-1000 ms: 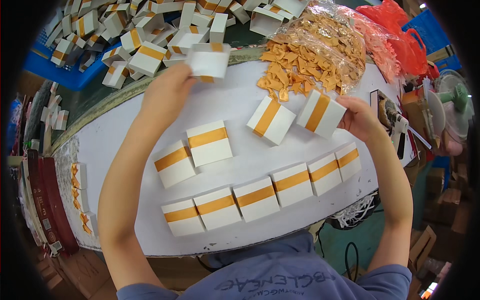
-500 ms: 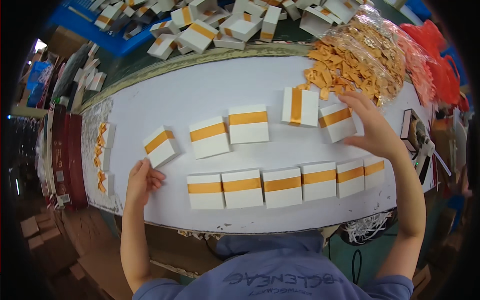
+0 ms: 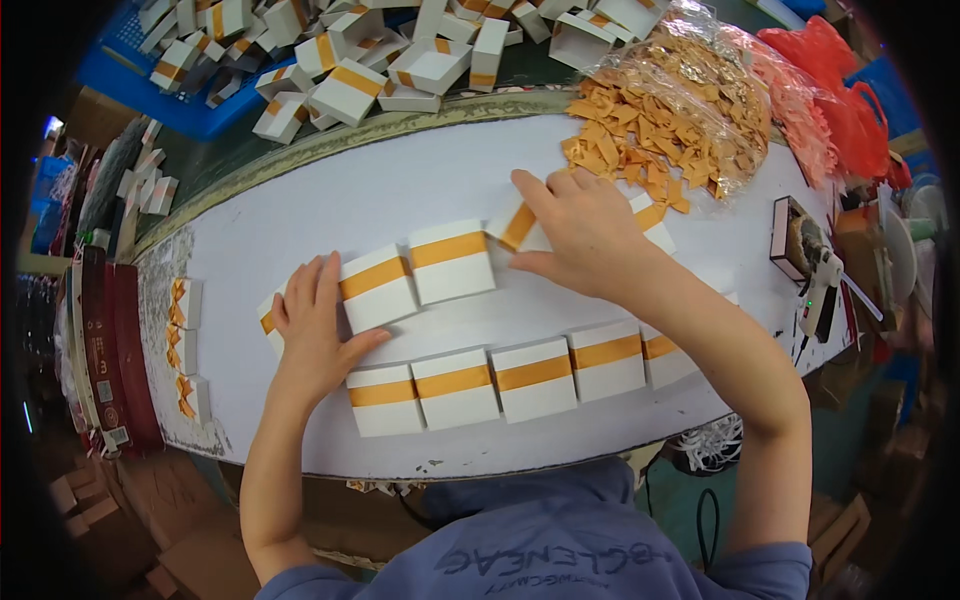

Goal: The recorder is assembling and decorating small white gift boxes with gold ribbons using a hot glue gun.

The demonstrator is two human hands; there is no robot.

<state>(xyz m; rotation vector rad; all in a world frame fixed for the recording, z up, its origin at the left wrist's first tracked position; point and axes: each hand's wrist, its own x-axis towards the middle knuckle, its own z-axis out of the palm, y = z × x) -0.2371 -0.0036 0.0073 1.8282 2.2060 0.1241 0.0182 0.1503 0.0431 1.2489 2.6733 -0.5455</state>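
My right hand (image 3: 590, 235) grips a small white box (image 3: 508, 222) with a gold ribbon band, thumb on its near side and fingers on its far side; the hand hides much of it. Just right of that hand another banded box (image 3: 652, 222) shows partly. My left hand (image 3: 315, 330) has its fingers stretched out and thumb apart, against the left side of a banded box (image 3: 378, 290). Beyond that stands one more box (image 3: 452, 262). A leftmost box (image 3: 272, 322) is partly covered by my left hand. Nearer me runs a row of banded boxes (image 3: 455, 405).
Gold ribbon bows (image 3: 650, 125) spill from a clear plastic bag at the back right. A glue gun (image 3: 822, 290) lies at the right. Several boxes with bows (image 3: 190, 350) stand at the left edge. More boxes (image 3: 430, 65) and a blue crate (image 3: 150, 95) lie beyond the table.
My right hand has moved left from the rightmost back-row box onto the box beside it, which is now turned. My left hand has moved right to the back-row boxes. The view has shifted slightly.
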